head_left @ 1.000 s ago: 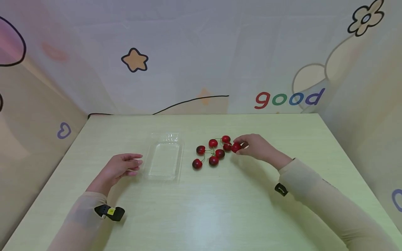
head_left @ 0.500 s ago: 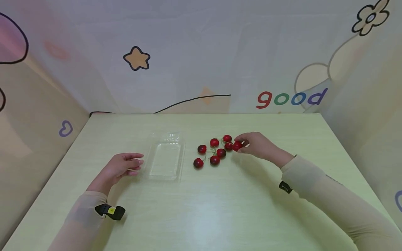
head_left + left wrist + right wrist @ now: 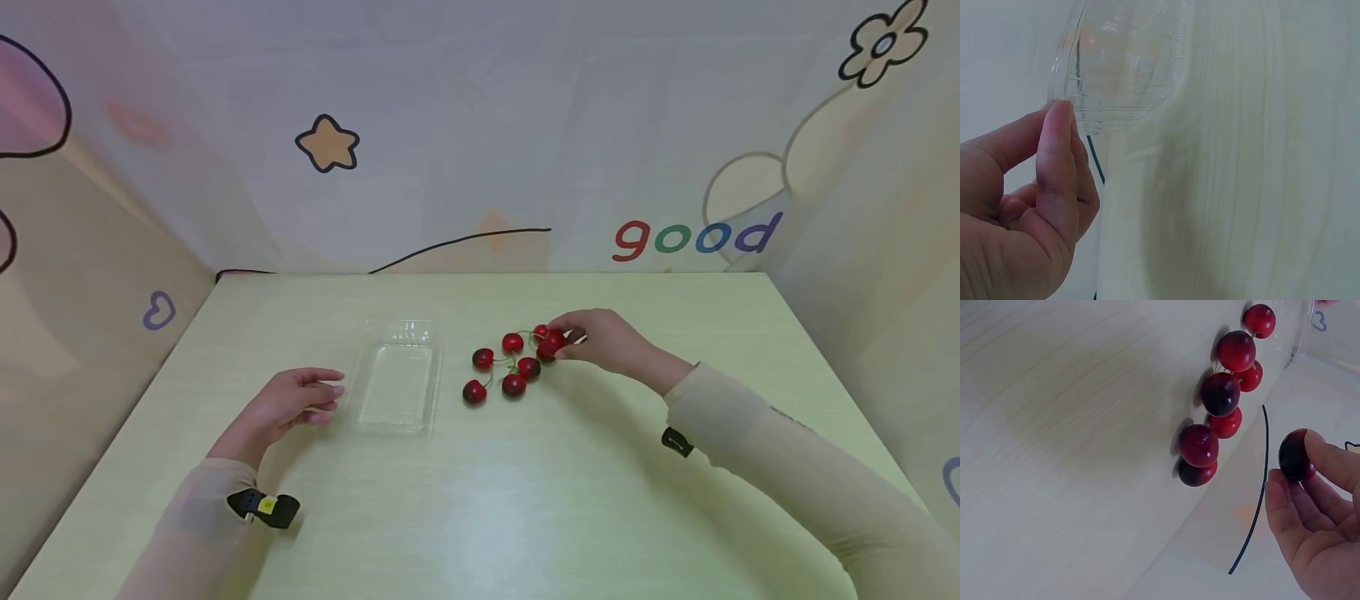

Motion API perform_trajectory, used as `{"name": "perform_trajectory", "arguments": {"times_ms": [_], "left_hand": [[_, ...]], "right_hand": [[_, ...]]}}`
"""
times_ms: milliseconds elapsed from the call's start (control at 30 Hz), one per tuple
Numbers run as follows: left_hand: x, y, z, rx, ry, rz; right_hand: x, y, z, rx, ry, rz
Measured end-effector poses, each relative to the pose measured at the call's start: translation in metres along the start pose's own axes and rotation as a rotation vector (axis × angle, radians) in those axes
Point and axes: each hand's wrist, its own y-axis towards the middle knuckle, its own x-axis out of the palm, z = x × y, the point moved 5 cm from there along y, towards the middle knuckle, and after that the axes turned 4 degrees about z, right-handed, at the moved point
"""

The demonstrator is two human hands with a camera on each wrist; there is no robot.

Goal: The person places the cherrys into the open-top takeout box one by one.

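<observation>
Several red cherries with green stems lie in a loose cluster at mid-table. My right hand pinches one cherry between thumb and fingertips, just above the cluster's far right edge. The right wrist view shows that cherry held clear of the table, apart from the other cherries. A clear plastic tray sits left of the cluster with nothing in it. My left hand rests on the table beside the tray's left side, fingers loosely curled and holding nothing; its thumb lies close to the tray's rim.
The pale green table is walled on three sides by printed cloth with a star, a flower and the word "good". A black cable runs along the back edge.
My right hand has raised the pinched cherry off the table and carried it slightly left, over the cluster's edge. The left hand and tray have stayed put.
</observation>
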Motion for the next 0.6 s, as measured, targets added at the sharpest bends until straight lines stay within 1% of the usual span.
{"name": "perform_trajectory", "arguments": {"times_ms": [200, 367, 600], "left_hand": [[0.002, -0.002, 0.001, -0.008, -0.007, -0.019], [0.002, -0.003, 0.001, -0.012, -0.016, -0.023], [0.002, 0.002, 0.000, -0.008, -0.015, -0.031]], "right_hand": [[0.001, 0.005, -0.011, -0.025, 0.009, -0.011], [0.004, 0.011, -0.021, -0.031, -0.008, -0.028], [0.007, 0.020, -0.035, -0.051, 0.007, -0.042]]}}
